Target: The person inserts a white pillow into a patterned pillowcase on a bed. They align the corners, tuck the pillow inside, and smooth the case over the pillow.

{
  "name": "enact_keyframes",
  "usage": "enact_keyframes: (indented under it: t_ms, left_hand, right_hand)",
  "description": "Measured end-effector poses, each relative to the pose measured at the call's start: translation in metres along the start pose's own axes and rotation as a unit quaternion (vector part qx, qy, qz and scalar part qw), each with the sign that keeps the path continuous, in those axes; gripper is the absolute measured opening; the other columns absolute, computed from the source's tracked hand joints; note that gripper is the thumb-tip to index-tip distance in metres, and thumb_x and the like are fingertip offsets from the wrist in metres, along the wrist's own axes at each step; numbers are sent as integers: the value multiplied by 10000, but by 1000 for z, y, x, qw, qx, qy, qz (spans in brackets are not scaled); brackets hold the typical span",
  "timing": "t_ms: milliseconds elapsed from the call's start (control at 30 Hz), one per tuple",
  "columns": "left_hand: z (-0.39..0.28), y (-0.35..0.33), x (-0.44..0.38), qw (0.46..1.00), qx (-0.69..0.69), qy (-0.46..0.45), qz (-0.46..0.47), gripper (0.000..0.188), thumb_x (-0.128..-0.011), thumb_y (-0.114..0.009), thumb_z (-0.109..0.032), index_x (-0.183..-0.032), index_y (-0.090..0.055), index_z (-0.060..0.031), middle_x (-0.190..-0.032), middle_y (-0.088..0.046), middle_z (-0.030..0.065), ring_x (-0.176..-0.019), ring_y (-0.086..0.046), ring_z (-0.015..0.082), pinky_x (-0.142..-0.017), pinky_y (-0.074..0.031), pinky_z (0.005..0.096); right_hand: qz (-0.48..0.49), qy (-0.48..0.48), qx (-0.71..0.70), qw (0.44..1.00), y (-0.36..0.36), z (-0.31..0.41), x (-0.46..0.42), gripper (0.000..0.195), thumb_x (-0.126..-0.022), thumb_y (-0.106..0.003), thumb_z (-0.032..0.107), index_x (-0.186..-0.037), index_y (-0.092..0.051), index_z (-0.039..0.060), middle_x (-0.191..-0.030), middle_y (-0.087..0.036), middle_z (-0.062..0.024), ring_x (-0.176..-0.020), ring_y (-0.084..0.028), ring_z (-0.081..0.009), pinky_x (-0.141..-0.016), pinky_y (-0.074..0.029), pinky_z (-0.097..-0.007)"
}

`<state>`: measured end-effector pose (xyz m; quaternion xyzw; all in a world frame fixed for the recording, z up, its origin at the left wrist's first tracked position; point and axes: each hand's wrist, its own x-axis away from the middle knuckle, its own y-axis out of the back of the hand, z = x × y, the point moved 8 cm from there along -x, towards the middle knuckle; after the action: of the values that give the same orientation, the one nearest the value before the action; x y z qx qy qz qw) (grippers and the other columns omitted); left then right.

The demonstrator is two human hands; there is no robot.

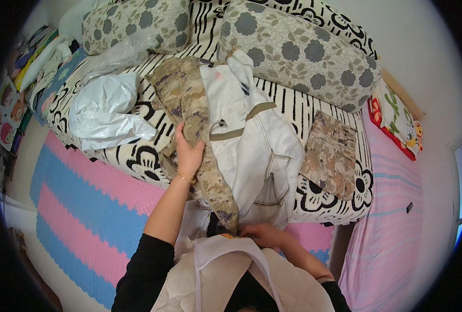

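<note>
A camouflage jacket [184, 93] is spread on the bed, its whitish lining [231, 156] facing up. My left hand [190, 156] lies on the camouflage front panel, thumb apart from the fingers; part of the hand's grip is hidden by the angle. Close to my body, my right hand [264, 234] has its fingers bent at the lower tip of that panel and seems to pinch its edge. To the right of the jacket rests a folded camouflage garment [330, 156].
A white plastic bag [104, 111] and a clear plastic bag [118, 58] lie left of the jacket. Two flowered bolsters [301, 54] sit at the back. Pink and blue foam mats [90, 210] cover the floor. A pink-sheeted bed [394, 195] stands at the right.
</note>
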<state>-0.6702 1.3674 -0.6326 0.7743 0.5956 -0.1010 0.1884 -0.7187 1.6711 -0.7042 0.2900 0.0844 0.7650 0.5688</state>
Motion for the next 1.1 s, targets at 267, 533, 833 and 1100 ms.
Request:
enact_keyframes:
  t_ms: [267, 533, 833, 1100]
  left_hand:
    - [57, 20, 38, 919, 320, 230, -9, 365, -836, -450, 2, -1200, -420, -2, -1154, -536, 87, -1013, -511, 175, -872, -407, 280]
    - [62, 21, 40, 926, 303, 225, -10, 319, -838, -454, -8, -1157, -452, -9, -1130, -553, 78, -982, -518, 165, -875, -398, 277]
    - [73, 19, 41, 927, 299, 228, 6, 366, -829, -475, -54, -1194, -452, -28, -1120, -544, 65, -972, -514, 164, -848, -414, 284]
    - [75, 24, 55, 876, 387, 287, 12, 295, -930, -468, -244, -1140, -501, -39, -1099, -564, 68, -959, -540, 175, -852, -425, 293]
  right_hand:
    - [10, -25, -109, 994, -15, -30, -2, 285, -775, -565, 38, -1060, -567, 52, -1171, -565, -113, -1080, -537, -243, -908, -418, -334]
    - [6, -11, -123, 992, -13, -34, -6, 326, -763, -498, 10, -1080, -552, 61, -1091, -595, -118, -1030, -554, -257, -893, -420, -347]
    - [-32, 1, -130, 991, -13, -41, -9, 341, -716, -513, -52, -1045, -556, 28, -1092, -589, -103, -1030, -545, -219, -891, -421, -315]
    - [-214, -54, 150, 964, 87, -41, 5, 298, -712, -492, -80, -950, -554, 88, -948, -515, -113, -948, -514, -270, -843, -414, -359]
